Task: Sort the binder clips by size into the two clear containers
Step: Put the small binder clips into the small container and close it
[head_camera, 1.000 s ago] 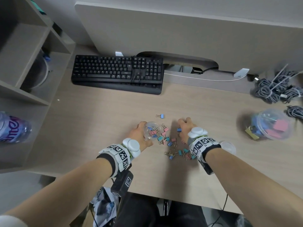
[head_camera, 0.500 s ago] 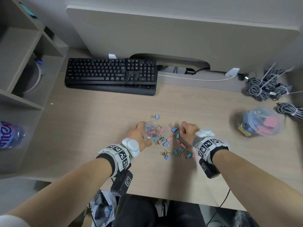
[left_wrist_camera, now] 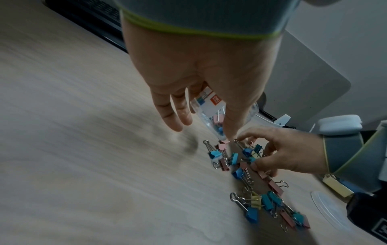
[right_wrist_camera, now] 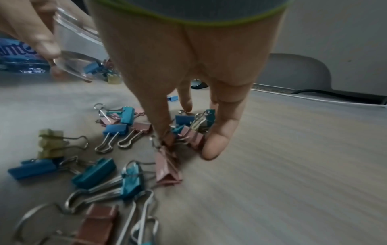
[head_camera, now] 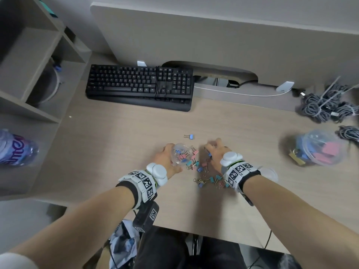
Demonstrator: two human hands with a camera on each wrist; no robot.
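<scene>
Two hands work at the middle of a light wood bench (head_camera: 120,144). Left hand (head_camera: 165,158): its grip is wrapped around a small clear container (head_camera: 179,155), tilted on the bench and holding a few small pink and blue clips. Right hand (head_camera: 214,152): palm down over a scatter of small binder clips (head_camera: 202,171), with thumb and fingers curled in a pinch around pink clips (right_wrist_camera: 188,136), as the right wrist view shows. Loose clips in blue, teal, pink and yellow lie between and just below the two hands, some touching one another. One blue clip (head_camera: 189,136) lies alone, slightly farther from the person than the hands. A second, larger clear container (head_camera: 320,147) sits well apart at the right of the bench, holding larger blue, pink and yellow clips. At the back of the bench: a black keyboard (head_camera: 139,87) and bundled grey cables (head_camera: 326,103). On the shelf to the left lies a plastic bottle (head_camera: 15,148).
</scene>
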